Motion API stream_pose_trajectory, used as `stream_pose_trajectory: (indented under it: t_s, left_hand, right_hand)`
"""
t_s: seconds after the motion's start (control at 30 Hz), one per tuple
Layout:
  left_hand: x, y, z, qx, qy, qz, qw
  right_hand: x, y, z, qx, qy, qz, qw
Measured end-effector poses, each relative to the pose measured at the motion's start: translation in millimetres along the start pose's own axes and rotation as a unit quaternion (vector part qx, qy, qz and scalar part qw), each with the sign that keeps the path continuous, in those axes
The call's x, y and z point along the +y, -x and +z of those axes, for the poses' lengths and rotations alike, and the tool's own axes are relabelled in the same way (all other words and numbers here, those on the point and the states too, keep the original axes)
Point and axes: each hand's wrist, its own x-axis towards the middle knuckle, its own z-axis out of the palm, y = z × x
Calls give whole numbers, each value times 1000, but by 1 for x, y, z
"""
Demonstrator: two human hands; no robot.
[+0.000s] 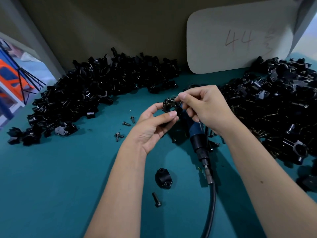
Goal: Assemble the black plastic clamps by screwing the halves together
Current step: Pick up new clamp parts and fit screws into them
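Note:
My left hand (154, 124) grips a black plastic clamp (169, 106) between thumb and fingers, held above the green table (60, 177). My right hand (205, 107) pinches a small screw (175, 98) at the clamp's top edge. A single black clamp half (163, 178) lies on the table near me, with a loose bolt (156, 199) beside it. Under my right hand a powered screwdriver (199, 143) lies on the table, its black cable (211, 194) running towards me.
A big heap of black clamp parts (96, 90) lies at the back left, another heap mixed with screws (274, 107) on the right. Several loose bolts (127, 124) lie left of my hands. A white card marked 44 (240, 38) leans on the back wall.

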Motion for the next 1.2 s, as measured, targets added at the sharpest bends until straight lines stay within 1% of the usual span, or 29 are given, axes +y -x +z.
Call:
stream_pose_trajectory:
  t_s: [0.17,0.4,0.47,0.53,0.63,0.7,0.77,0.83,1.0,1.03,1.13,1.2]
  left_hand:
    - [-1,0,1,-8,3,-2,1000]
    - [-3,-1,2,-1,9,-2,1000]
    - [-3,-1,3,1,6,1,1000]
    - [-3,-1,5,2,8,6,1000]
    - [-5,-2,10,-7,47,13,999]
    - [-7,-2,14,-11,101,12,995]
    - [-8,-1,16,-21,156,11,987]
    - [-8,-1,17,-28,175,12,984]
    - [-12,-1,22,-31,162,6,986]
    - [-12,-1,23,-30,165,5,986]
    - [-10,-1,20,-27,180,9,983]
    - [-7,0,17,-31,174,9,984]
  right_hand:
    - [-2,0,-2,-12,21,9,1000]
    - [-4,0,-11,-39,122,4,992]
    - [-3,1,-10,-32,127,-10,991]
    - [-2,1,-5,-13,92,-16,996]
    - [-4,2,2,5,-46,-12,999]
    - [-7,3,2,-15,-111,-13,994]
    - [-11,3,-1,-51,-161,-4,986]
    - [-14,4,-3,-64,-173,5,983]
    - [-16,5,3,-9,-188,34,982]
    - [-15,5,3,-10,-196,37,980]
    - [-17,7,1,-45,-210,38,976]
    - [-18,7,1,-45,-199,30,978]
